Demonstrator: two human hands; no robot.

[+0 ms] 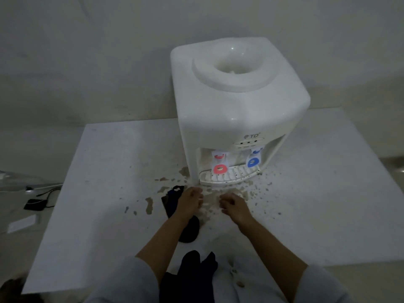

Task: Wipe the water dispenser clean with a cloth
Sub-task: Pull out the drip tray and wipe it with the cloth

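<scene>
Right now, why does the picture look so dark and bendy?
Head view: the light is dim and grey, so the white plastic water dispenser shows only small shiny glints on top; the wide lens bows the white table edges; the dark cloth under the left hand loses detail.

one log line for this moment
stage: pre-wipe | left hand: over dark cloth | right hand: empty | dispenser: untouched | table: stained

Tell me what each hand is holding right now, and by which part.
It cannot be told for sure. Both the left hand and the right hand have curled fingers above the table. The dark cloth lies under the left hand, but no grip shows.
</scene>
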